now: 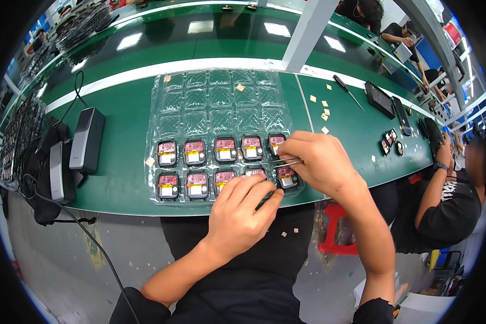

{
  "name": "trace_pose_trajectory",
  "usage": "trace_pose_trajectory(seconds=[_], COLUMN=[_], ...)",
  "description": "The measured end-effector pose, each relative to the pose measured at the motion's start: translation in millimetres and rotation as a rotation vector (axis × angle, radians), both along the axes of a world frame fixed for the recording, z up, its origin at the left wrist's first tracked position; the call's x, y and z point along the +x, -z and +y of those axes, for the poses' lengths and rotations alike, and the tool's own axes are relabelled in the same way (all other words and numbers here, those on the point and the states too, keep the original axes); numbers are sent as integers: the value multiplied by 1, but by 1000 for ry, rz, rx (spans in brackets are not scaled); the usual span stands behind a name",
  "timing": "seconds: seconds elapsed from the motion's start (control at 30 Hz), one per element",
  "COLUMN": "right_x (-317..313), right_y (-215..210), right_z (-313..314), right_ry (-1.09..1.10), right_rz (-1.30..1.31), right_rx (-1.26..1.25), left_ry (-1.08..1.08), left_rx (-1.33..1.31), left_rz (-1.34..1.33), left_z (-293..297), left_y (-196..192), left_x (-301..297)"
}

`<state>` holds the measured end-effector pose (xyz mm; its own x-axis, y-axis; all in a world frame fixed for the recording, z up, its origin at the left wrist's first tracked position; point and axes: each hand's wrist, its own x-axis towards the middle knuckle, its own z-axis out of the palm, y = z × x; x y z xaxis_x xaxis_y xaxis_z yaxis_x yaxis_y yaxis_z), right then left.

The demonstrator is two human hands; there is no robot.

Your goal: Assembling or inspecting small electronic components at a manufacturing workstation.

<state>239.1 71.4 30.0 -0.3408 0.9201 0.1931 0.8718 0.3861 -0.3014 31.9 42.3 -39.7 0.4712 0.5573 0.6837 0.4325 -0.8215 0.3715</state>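
A clear plastic blister tray (200, 102) lies on the green workbench (124, 162). Its two nearest rows hold several small black square units with red circuit boards (194, 152). My right hand (318, 162) holds metal tweezers (285, 160) whose tips reach the unit at the tray's near right corner (287, 178). My left hand (243, 210) rests on the tray's front edge beside that unit, fingers curled over a cell, with a dark slim object partly hidden beneath it.
Two grey and black power adapters (83, 140) with cables sit at the left. Small tan paper squares (324, 113), a screwdriver (348, 92) and black devices (380, 100) lie at the right. Another person (448, 189) sits at the right.
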Motion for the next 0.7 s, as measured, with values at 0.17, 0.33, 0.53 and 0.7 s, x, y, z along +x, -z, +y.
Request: trace_pose_trajectory(seconds=[0.17, 0.33, 0.53, 0.7], right_x=[-3, -9, -6, -3], right_y=[-6, -8, -10, -10], right_z=[6, 4, 6, 7], right_ry=[-73, -82, -103, -90], right_rz=[-160, -287, -324, -287], right_rx=[-17, -10, -14, -38], left_ry=[6, -4, 10, -12], left_rx=[-30, -31, -38, -41], left_rz=[-2, 12, 13, -4], left_z=[1, 1, 1, 1], left_y=[-1, -1, -5, -2], left_x=[2, 2, 3, 5])
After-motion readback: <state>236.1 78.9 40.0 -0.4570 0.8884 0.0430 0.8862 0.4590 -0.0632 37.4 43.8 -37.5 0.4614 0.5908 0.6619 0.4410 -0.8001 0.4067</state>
